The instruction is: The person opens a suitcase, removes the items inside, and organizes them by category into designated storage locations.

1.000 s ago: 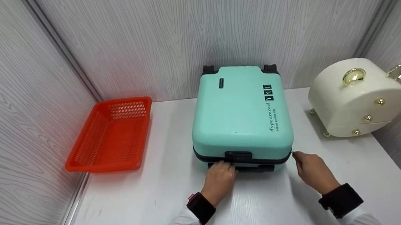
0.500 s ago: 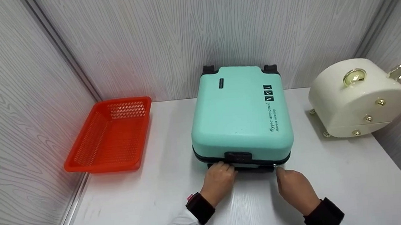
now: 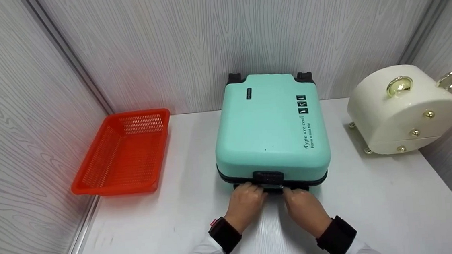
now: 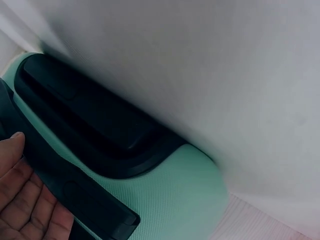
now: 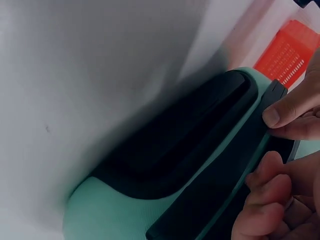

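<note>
A mint-green hard-shell suitcase (image 3: 265, 120) lies flat, its wheels toward the back wall. My left hand (image 3: 244, 201) grips the black carry handle (image 4: 75, 185) on its near side, thumb over the strap and fingers curled under. Close to its right, my right hand (image 3: 306, 210) pinches a small metal zipper pull (image 3: 282, 186) on the black seam just below the combination lock (image 3: 268, 177). The right wrist view shows that hand's fingers curled (image 5: 262, 200) beside the handle; the pull itself is hidden there.
A red plastic basket (image 3: 156, 156) stands on the table (image 3: 193, 226) to the left. On the right is a cream rounded box (image 3: 394, 109) with gold knobs and feet. Grey wood-patterned panels (image 3: 187, 41) enclose the back and sides.
My right hand has drawn the zipper pull from the suitcase's right front corner leftward along the seam to near the lock. My left hand keeps its grip on the handle.
</note>
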`<state>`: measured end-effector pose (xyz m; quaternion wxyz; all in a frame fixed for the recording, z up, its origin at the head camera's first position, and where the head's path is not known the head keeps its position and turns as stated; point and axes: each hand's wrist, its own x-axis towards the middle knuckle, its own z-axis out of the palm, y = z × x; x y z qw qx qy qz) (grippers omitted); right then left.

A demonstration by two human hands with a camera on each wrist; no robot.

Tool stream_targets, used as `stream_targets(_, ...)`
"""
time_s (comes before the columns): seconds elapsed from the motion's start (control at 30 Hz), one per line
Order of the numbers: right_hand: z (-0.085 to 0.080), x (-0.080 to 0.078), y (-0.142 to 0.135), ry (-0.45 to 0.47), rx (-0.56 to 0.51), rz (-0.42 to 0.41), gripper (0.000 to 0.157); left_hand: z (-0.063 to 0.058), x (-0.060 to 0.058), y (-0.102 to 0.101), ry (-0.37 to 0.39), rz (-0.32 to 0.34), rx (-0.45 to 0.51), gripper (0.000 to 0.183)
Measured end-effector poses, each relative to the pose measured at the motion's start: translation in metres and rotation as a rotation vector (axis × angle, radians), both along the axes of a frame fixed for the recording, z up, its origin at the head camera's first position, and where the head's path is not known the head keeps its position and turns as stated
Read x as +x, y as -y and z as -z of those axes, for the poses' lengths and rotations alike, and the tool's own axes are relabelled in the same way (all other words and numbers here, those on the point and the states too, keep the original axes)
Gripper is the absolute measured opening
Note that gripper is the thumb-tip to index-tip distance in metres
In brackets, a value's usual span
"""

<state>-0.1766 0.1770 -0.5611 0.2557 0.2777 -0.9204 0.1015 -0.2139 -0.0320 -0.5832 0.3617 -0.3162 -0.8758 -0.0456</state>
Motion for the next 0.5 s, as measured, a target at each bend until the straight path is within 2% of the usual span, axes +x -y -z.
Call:
stream_targets(0.13, -0.003, -0.001, 0.0, 0.046, -0.057, 0.016, 0.009, -0.003, 0.001, -0.001, 0.06, -0.017, 0.023, 0.018)
stream_targets(0.23, -0.01, 0.002, -0.002, 0.037, -0.128, 0.025, 0.022, -0.007, 0.004, -0.003, 0.116, -0.017, 0.074, 0.02)
stream_targets(0.37, -0.028, 0.007, -0.007, -0.095, -0.238, -0.005, 0.036, -0.012, 0.011, -0.009, 0.129, 0.03, 0.156, 0.026)
stream_targets(0.43, -0.04, 0.006, -0.01, -0.166, -0.288, -0.024, 0.034, -0.014, 0.012, -0.013, 0.123, 0.048, 0.164, 0.029)
stream_targets(0.5, -0.053, 0.004, -0.014, -0.212, -0.305, -0.027, 0.035, -0.015, 0.013, -0.018, 0.116, 0.035, 0.14, 0.033)
